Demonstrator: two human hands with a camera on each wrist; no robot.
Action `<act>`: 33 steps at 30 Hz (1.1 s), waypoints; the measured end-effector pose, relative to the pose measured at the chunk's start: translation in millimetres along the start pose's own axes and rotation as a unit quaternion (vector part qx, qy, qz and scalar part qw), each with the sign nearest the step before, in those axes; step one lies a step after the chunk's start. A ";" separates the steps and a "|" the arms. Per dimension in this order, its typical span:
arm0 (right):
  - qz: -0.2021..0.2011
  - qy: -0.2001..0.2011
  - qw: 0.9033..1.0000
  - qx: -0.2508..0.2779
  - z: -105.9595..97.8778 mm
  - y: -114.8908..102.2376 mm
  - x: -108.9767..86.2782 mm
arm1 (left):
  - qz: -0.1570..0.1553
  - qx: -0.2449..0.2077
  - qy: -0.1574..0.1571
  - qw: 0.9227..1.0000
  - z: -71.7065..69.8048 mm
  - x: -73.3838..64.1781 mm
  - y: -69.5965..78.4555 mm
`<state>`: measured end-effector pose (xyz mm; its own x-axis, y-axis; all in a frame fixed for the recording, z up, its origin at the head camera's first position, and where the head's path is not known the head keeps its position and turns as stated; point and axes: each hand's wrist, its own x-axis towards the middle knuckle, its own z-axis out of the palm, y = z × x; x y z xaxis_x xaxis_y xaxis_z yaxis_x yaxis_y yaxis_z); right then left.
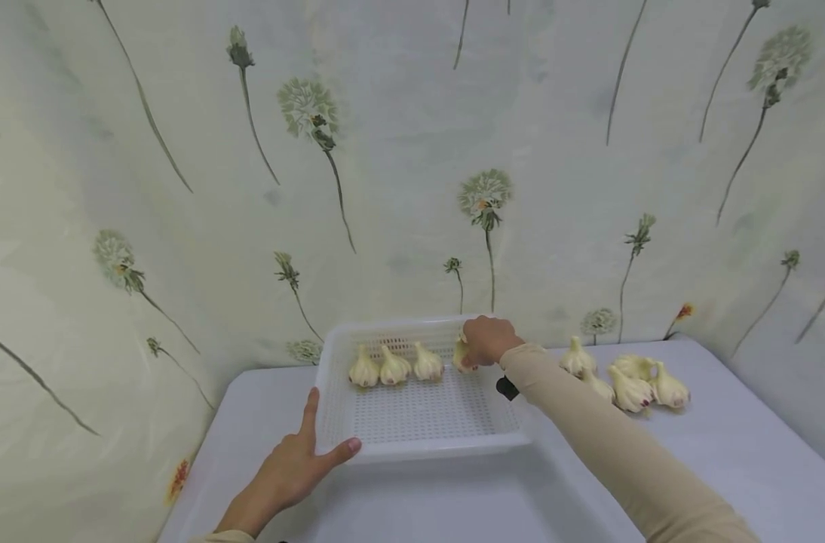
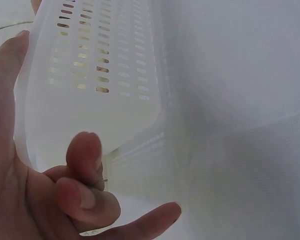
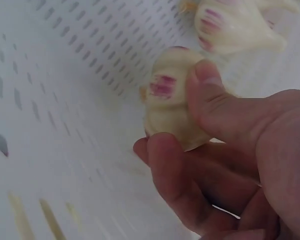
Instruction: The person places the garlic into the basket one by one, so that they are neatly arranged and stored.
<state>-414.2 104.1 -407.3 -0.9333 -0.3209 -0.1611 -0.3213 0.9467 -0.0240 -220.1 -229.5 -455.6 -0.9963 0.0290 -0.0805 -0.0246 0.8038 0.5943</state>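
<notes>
A white plastic basket [image 1: 426,450] with slotted walls is on the table in the head view. Three pale garlic bulbs [image 1: 394,368] stand in a row along its back wall. At the back right inside it, my right hand [image 1: 489,341] pinches another garlic bulb [image 3: 172,102] between thumb and fingers; purple marks show on its skin. My left hand [image 1: 293,464] rests at the basket's front left corner, thumb along the front rim and index finger straight along the left side. Below that corner, its other fingers [image 2: 87,197] hang loosely bent.
Several more garlic bulbs [image 1: 631,388] lie clustered on the white table [image 1: 731,445], right of the basket and partly behind my right sleeve [image 1: 609,445]. A dandelion-patterned backdrop [image 1: 399,188] rises behind the table and at both sides.
</notes>
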 end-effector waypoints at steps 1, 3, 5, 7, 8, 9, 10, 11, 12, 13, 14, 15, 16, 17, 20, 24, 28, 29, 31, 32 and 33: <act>0.001 0.005 1.000 0.001 2.1 1.1 0.6 | 0.001 0.000 0.000 1.000 0.7 -0.2 0.0; 0.001 0.014 1.000 -0.005 5.1 1.8 0.3 | 0.000 -0.002 -0.001 1.000 1.6 -0.7 0.5; -0.001 0.020 1.000 -0.014 9.7 4.0 2.7 | 0.000 -0.005 -0.003 1.000 1.6 -1.2 1.4; -0.002 0.024 0.999 -0.022 11.8 4.9 3.9 | 0.000 -0.005 -0.003 1.000 1.5 -1.3 2.1; -0.003 0.027 0.999 -0.026 12.4 5.1 4.2 | 0.000 -0.005 -0.004 1.000 1.4 -1.3 2.5; -0.001 0.028 0.999 -0.029 12.4 5.1 4.5 | 0.000 -0.004 -0.004 1.000 1.4 -1.3 2.5; -0.001 0.030 0.999 -0.029 12.4 4.8 4.3 | 0.000 -0.003 -0.003 1.000 1.3 -1.4 2.7; -0.002 0.035 0.999 -0.031 12.4 4.6 3.7 | 0.000 -0.001 -0.002 1.000 1.4 -1.4 2.5; -0.003 0.039 0.999 -0.033 12.3 4.5 3.2 | 0.000 0.000 -0.002 1.000 1.4 -1.4 2.5; -0.003 0.043 0.998 -0.034 12.2 4.2 2.5 | 0.000 0.001 -0.001 1.000 1.2 -1.4 2.6; -0.004 0.047 0.998 -0.035 12.1 4.1 2.3 | 0.000 0.001 -0.001 1.000 1.0 -1.3 2.7; -0.004 0.050 0.998 -0.035 12.5 3.9 2.5 | 0.000 0.002 0.000 1.000 0.7 -1.4 2.8; -0.005 0.055 0.998 -0.034 12.5 3.9 2.3 | 0.000 0.002 0.000 1.000 0.4 -1.3 2.9; -0.006 0.058 0.998 -0.036 12.8 4.3 2.5 | 0.000 0.002 0.000 1.000 0.1 -1.3 3.1; -0.005 0.064 0.997 -0.036 14.3 5.0 3.9 | 0.000 0.003 0.001 1.000 -0.7 -1.2 3.7; -0.003 0.056 0.998 -0.042 17.0 5.1 6.3 | -0.003 0.001 -0.001 1.000 -1.1 -2.0 3.7; -0.013 0.047 0.997 -0.060 18.5 4.5 6.8 | -0.006 -0.001 -0.001 1.000 -1.3 -2.9 3.3; -0.018 0.046 0.997 -0.065 18.8 4.6 7.2 | -0.005 -0.001 0.000 1.000 -1.2 -2.9 3.2; -0.029 0.048 0.995 -0.076 19.6 4.6 7.8 | -0.004 -0.001 0.001 1.000 -1.1 -2.4 3.0; -0.035 0.050 0.995 -0.082 20.0 4.7 8.2 | -0.004 0.000 0.002 1.000 -1.0 -2.2 2.7; -0.039 0.051 0.994 -0.089 20.2 4.7 8.1 | -0.004 0.000 0.002 1.000 -0.8 -1.7 2.6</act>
<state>-420.0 106.5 -428.7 -0.9129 -0.4032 -0.0637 -0.4082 0.9014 0.1441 -218.6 -227.9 -453.2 -0.9965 0.0195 -0.0815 -0.0329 0.8035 0.5944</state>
